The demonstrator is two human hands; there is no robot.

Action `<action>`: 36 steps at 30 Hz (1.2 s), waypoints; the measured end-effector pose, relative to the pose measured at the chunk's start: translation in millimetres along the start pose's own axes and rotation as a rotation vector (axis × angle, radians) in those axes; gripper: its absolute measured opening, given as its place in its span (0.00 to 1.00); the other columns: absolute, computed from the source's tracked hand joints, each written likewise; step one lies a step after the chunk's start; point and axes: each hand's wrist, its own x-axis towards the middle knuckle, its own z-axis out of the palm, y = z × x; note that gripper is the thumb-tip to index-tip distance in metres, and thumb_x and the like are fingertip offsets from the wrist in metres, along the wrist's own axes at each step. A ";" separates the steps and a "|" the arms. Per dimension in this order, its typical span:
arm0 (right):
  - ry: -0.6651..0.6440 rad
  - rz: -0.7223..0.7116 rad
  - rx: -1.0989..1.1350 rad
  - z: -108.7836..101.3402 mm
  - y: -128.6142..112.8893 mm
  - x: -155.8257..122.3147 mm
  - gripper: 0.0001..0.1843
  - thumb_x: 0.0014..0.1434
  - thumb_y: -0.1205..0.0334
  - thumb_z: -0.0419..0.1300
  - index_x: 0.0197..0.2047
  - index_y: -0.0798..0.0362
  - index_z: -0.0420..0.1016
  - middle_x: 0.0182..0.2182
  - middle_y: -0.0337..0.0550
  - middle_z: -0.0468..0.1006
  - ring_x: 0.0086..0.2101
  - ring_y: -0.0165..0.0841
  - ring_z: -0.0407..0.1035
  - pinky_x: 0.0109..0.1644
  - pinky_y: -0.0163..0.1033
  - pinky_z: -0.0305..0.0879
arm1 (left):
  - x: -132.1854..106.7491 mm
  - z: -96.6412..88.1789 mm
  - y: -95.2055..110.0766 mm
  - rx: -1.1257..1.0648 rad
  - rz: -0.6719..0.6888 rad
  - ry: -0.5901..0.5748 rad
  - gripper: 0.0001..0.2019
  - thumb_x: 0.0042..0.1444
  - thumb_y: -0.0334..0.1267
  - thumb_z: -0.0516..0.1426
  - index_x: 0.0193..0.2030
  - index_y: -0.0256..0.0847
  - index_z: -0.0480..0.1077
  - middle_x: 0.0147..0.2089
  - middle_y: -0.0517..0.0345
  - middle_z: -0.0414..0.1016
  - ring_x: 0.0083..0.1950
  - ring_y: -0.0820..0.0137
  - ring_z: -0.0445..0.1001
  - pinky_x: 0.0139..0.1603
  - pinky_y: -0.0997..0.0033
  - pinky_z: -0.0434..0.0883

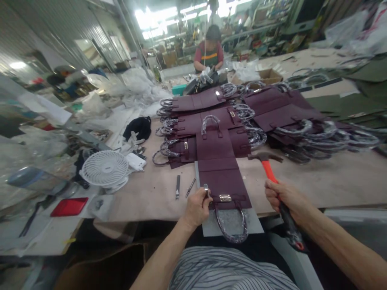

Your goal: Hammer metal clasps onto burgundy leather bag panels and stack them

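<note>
My left hand (198,207) is closed around a short metal punch (206,188), held upright at the left edge of a burgundy leather bag panel (222,181). The panel carries a shiny metal clasp (225,198) and a plastic-wrapped handle (232,229) that hangs toward me. Under the panel lies a grey board (255,223). In my right hand (286,199) is a claw hammer (270,171) with an orange and black handle, its head raised to the right of the panel. The punch's lower tip is hidden by my fingers.
Left of the panel lie a flat metal tool (177,187) and a thin rod-like tool (190,187). A white fan (105,168) and a red pouch (69,206) are farther left. Burgundy bag panels (199,98) are stacked behind and to the right. A person (208,52) works across the table.
</note>
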 end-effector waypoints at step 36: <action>0.232 -0.088 -0.754 -30.4 85.7 26.8 0.21 0.66 0.49 0.43 0.30 0.52 0.65 0.23 0.49 0.70 0.24 0.40 0.68 0.30 0.45 0.66 | -0.8 -8.2 -0.9 -0.036 0.040 -0.071 0.08 0.63 0.29 0.55 0.48 0.40 0.68 0.46 0.50 0.76 0.49 0.63 0.77 0.51 0.61 0.78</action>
